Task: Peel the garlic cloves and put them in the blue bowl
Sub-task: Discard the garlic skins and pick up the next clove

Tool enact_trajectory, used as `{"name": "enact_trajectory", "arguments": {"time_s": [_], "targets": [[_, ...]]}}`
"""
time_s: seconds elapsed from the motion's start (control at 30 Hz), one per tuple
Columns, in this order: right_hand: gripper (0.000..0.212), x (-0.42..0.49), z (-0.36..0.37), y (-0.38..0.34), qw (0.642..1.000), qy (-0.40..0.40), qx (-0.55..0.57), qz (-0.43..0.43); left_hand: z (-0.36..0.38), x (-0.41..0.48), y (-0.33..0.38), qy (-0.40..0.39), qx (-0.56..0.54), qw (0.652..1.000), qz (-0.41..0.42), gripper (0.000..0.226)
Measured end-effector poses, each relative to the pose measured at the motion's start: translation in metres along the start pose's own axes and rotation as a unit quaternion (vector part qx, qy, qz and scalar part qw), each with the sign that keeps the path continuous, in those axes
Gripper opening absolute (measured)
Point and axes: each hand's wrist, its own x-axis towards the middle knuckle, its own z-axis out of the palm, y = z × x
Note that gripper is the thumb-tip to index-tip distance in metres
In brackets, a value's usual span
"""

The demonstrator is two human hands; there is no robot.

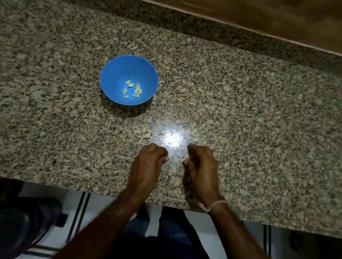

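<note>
The blue bowl (117, 72) stands on the granite counter, up and left of my hands, with several peeled pale garlic cloves (132, 89) in its bottom. An unpeeled clove (145, 136) and small scraps of skin (161, 132) lie on the counter just beyond my left hand. My left hand (149, 160) and my right hand (201, 166) rest side by side near the counter's front edge, a small gap between them. Both have their fingers curled under, thumbs pointing toward each other. Nothing shows in either hand.
The speckled granite counter (248, 119) runs wide to both sides, with a raised back ledge and a wooden wall (257, 11) behind. A bright glare spot (172, 139) sits just ahead of my hands. Below the front edge are my legs and a dark object (11, 225) on the floor.
</note>
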Motion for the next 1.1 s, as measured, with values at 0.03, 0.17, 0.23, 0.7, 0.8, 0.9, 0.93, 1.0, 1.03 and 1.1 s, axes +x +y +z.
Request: {"name": "enact_trajectory", "arguments": {"time_s": [0.03,0.17,0.23,0.7,0.8,0.9,0.93,1.0,1.03,1.1], "targets": [[0.038,0.003,0.001,0.001,1.000,-0.006,-0.012,-0.010,0.001,0.002,0.002,0.007,0.010,1.000,-0.003,0.009],[0.035,0.021,0.011,0.001,0.998,-0.015,-0.038,-0.044,0.004,0.006,0.011,0.026,0.066,0.997,-0.022,0.021],[0.033,0.031,0.019,-0.002,0.997,-0.014,-0.045,-0.067,0.007,0.008,0.014,0.030,0.083,0.995,-0.049,0.024],[0.014,0.086,0.032,-0.014,0.945,-0.197,-0.100,-0.241,-0.002,-0.018,0.023,0.174,-0.046,0.963,-0.200,0.029],[0.017,0.077,0.035,-0.009,0.941,-0.189,-0.101,-0.263,-0.002,-0.016,0.026,0.186,-0.054,0.958,-0.212,0.028],[0.011,0.066,0.035,-0.004,0.935,-0.165,-0.125,-0.287,0.003,-0.018,0.025,0.192,-0.060,0.954,-0.222,0.028],[0.007,0.064,0.034,-0.005,0.934,-0.154,-0.130,-0.294,0.005,-0.019,0.024,0.191,-0.061,0.952,-0.230,0.028],[0.003,0.060,0.034,-0.006,0.935,-0.146,-0.136,-0.293,0.008,-0.021,0.021,0.189,-0.057,0.949,-0.246,0.029],[0.006,0.060,0.035,-0.005,0.937,-0.142,-0.137,-0.287,0.009,-0.022,0.021,0.187,-0.054,0.948,-0.251,0.029],[0.011,0.060,0.034,-0.005,0.939,-0.141,-0.146,-0.279,0.009,-0.021,0.022,0.184,-0.047,0.947,-0.259,0.029]]}}
